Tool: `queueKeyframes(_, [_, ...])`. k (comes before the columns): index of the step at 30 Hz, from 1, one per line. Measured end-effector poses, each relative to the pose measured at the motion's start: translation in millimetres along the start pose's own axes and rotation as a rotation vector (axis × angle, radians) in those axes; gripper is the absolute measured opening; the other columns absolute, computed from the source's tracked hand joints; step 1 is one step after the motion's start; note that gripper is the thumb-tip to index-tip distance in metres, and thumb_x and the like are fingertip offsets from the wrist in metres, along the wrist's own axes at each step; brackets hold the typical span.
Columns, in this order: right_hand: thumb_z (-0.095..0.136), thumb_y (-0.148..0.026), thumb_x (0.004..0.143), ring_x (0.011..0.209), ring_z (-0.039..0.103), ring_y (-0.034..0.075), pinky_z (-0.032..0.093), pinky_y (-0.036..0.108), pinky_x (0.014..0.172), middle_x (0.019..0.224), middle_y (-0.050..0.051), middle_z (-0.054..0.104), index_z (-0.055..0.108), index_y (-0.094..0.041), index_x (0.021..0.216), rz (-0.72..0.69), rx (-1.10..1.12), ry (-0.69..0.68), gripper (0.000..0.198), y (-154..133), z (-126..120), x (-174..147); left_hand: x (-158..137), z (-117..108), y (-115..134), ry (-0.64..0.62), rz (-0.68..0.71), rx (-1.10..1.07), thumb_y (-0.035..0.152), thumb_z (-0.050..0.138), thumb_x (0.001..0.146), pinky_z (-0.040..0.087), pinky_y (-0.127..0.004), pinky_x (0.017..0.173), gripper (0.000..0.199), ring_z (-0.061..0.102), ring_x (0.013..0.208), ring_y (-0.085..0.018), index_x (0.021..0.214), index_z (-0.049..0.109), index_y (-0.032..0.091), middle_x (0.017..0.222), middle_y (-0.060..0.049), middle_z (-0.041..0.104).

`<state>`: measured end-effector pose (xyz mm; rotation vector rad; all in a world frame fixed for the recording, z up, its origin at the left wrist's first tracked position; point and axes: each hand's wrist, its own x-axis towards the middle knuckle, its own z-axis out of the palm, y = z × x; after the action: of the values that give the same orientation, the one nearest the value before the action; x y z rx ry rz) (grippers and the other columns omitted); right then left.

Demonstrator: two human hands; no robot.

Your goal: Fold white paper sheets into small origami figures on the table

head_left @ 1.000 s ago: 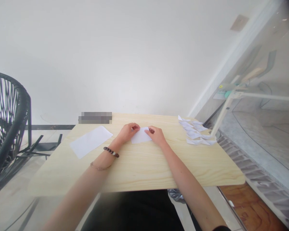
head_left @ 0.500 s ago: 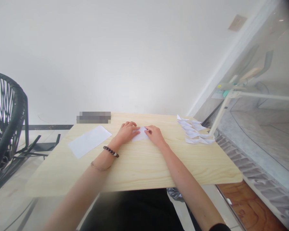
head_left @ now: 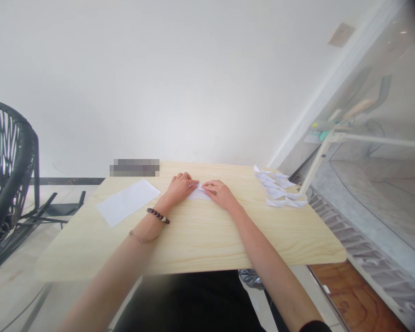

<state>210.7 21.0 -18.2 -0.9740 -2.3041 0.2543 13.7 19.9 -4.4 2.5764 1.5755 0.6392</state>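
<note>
A small white sheet of paper [head_left: 198,193] lies on the wooden table [head_left: 207,235] between my two hands, partly covered by them. My left hand [head_left: 180,188] is closed on its left side, thumb and fingertips pressed to the far part of the paper. From the right, my right hand [head_left: 220,192] pinches the paper's far right part. The fingertips of both hands are close together near the top of the paper. A dark bead bracelet circles my left wrist.
A larger flat white sheet [head_left: 128,203] lies at the left. Several folded white paper pieces [head_left: 278,186] stand in rows at the back right. A blurred dark object [head_left: 134,168] is at the back left. A black woven chair [head_left: 12,175] stands left of the table.
My right hand's fingertips have moved left along the paper, closer to my left hand. The paper between them now shows a narrower strip, its far part folded or covered.
</note>
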Motion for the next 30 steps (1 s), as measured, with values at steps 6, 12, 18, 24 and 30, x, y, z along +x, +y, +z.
queueKeyframes(6, [0.046, -0.022, 0.079, 0.09, 0.047, 0.014, 0.038, 0.029, 0.081, 0.102, 0.001, 0.058, 0.061, -0.025, 0.097, -0.017, -0.028, -0.017, 0.024, -6.3, -2.4, 0.8, -0.6, -1.2, 1.3, 0.003, -0.005, -0.026, 0.038, 0.036, 0.081, 0.031, -0.034, 0.079, 0.032, 0.041, 0.089, -0.02, 0.108, 0.052, 0.031, 0.094, -0.005, 0.047])
queueKeyframes(12, [0.045, -0.02, 0.079, 0.091, 0.048, 0.014, 0.038, 0.03, 0.082, 0.102, 0.001, 0.058, 0.061, -0.024, 0.097, -0.022, -0.027, -0.023, 0.024, -8.8, -4.7, 1.4, -1.1, -5.2, 3.6, -0.02, 0.029, -0.034, 0.035, 0.035, 0.082, 0.032, -0.031, 0.077, 0.031, 0.042, 0.089, -0.019, 0.107, 0.052, 0.032, 0.094, -0.005, 0.047])
queueKeyframes(18, [0.044, -0.02, 0.079, 0.091, 0.048, 0.014, 0.038, 0.03, 0.082, 0.101, 0.001, 0.059, 0.061, -0.024, 0.096, -0.021, -0.036, -0.033, 0.024, -7.9, -5.0, 1.8, -0.6, -4.8, 3.6, -0.018, 0.034, -0.015, 0.036, 0.034, 0.083, 0.032, -0.031, 0.077, 0.031, 0.042, 0.088, -0.019, 0.106, 0.054, 0.032, 0.093, -0.005, 0.048])
queueKeyframes(24, [0.043, -0.019, 0.079, 0.09, 0.048, 0.014, 0.038, 0.029, 0.081, 0.1, 0.001, 0.059, 0.062, -0.023, 0.095, -0.029, -0.059, -0.037, 0.024, -8.7, -5.1, 2.2, -0.7, -4.7, 3.2, -0.017, 0.035, -0.016, 0.038, 0.035, 0.082, 0.032, -0.031, 0.076, 0.031, 0.042, 0.087, -0.019, 0.105, 0.055, 0.032, 0.093, -0.005, 0.048])
queueKeyframes(30, [0.044, -0.016, 0.077, 0.09, 0.048, 0.014, 0.038, 0.03, 0.081, 0.097, 0.001, 0.06, 0.063, -0.022, 0.091, -0.006, -0.097, -0.041, 0.025, -13.6, -5.4, 2.6, 0.6, -4.1, 6.0, -0.02, 0.018, -0.003, 0.039, 0.036, 0.081, 0.032, -0.032, 0.075, 0.031, 0.042, 0.087, -0.019, 0.102, 0.057, 0.031, 0.093, -0.006, 0.049])
